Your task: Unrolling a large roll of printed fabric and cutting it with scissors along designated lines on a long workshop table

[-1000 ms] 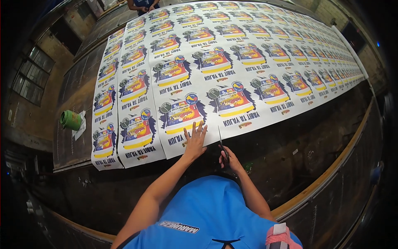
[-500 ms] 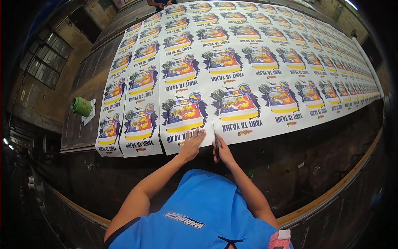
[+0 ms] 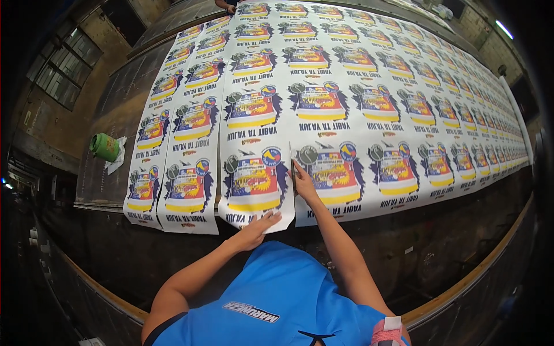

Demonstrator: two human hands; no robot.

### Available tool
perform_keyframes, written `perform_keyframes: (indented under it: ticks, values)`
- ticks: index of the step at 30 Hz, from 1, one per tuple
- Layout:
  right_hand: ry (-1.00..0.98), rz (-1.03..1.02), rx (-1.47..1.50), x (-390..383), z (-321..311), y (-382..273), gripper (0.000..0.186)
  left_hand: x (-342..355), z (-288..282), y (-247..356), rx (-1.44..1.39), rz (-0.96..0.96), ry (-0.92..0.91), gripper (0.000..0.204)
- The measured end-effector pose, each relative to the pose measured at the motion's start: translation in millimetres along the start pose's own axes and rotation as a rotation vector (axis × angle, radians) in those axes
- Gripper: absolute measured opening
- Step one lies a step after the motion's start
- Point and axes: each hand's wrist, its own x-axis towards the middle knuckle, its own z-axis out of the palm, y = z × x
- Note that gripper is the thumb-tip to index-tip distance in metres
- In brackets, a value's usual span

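Observation:
A large white sheet (image 3: 295,130) printed with rows of colourful designs covers the table, its front part split into long strips. My left hand (image 3: 258,230) grips the front end of one strip (image 3: 254,199), fingers on top; the thumb is hidden. This end is bent and pulled toward me over the table edge. Further up the sheet, my right hand (image 3: 303,183) is closed around a slim dark cutting tool (image 3: 294,176), whose exact kind I cannot make out. The tool sits at the slit between the held strip and the wide uncut part on the right.
A green bucket (image 3: 105,147) stands on a pale scrap at the table's left. Two separated strips (image 3: 189,222) lie left of the held one. At the far edge another person's hand (image 3: 231,10) touches the sheet. The dark table (image 3: 98,199) has a front edge below the sheet.
My right hand has moved up the sheet with the tool, and the slit behind it has opened wider. My left hand has drawn the strip's front end down toward me.

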Motion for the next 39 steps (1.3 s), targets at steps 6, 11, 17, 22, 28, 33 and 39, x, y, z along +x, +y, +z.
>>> perform_keyframes:
  ticks: [6, 11, 17, 22, 28, 33, 39]
  values:
    - [0.041, -0.029, -0.119, 112.0, -1.7, -25.3, 0.061, 5.2, -49.3, -1.4, -0.257, -0.036, -0.216, 0.067]
    - [0.081, -0.070, -0.283, 218.0, -8.2, -41.8, 0.060, -5.8, -71.7, -22.5, -0.551, -0.117, -0.230, 0.057]
    - [0.060, -0.116, -0.280, 344.9, -17.7, -80.2, 0.060, -25.6, -92.7, -65.0, -1.056, -0.642, -0.280, 0.069]
    - [0.086, -0.035, -0.317, 444.0, -23.6, -128.6, 0.058, -42.0, -97.6, -77.4, -1.366, -0.746, -0.081, 0.053]
    - [0.064, 0.026, -0.292, 541.2, -14.4, -165.8, 0.055, -49.5, -89.7, -82.0, -1.728, -0.721, 0.024, 0.045]
    - [0.100, 0.059, -0.342, 598.6, -4.9, -192.5, 0.054, -54.3, -78.1, -83.0, -1.837, -0.726, 0.095, 0.047]
    - [0.049, -0.107, -0.229, 583.1, -10.4, -237.7, 0.050, -54.9, -91.9, -84.6, -1.791, -0.695, 0.089, 0.066]
